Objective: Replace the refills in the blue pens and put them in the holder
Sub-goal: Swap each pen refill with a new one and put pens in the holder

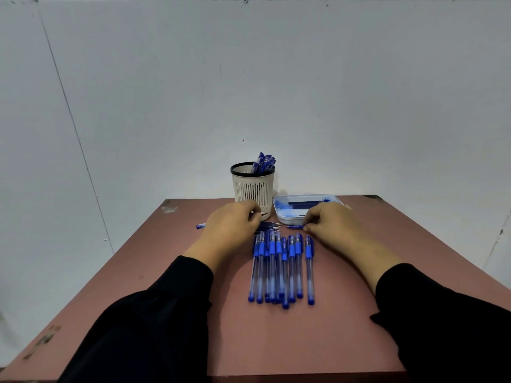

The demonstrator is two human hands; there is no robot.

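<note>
Blue plastic is showing at both grips: the right hand (pixel 331 222), just in front of the white plastic tray (pixel 279 214), is pinching a small blue pen piece (pixel 294 226), while the left hand (pixel 232 225) is curling over thin dark refills (pixel 269 224); whether it is holding one, I cannot tell. Nearer than the tray, capped blue pens (pixel 279 269) are lying in a row on the reddish surface (pixel 276 341). Left of the tray, the cream slotted holder (pixel 253 186) is keeping finished pens. Aligning refill and barrel straight probably matters most.

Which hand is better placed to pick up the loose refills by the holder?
Left, probably: the left hand rests beside the loose dark refills; the right hand touches a small blue pen part.
</note>
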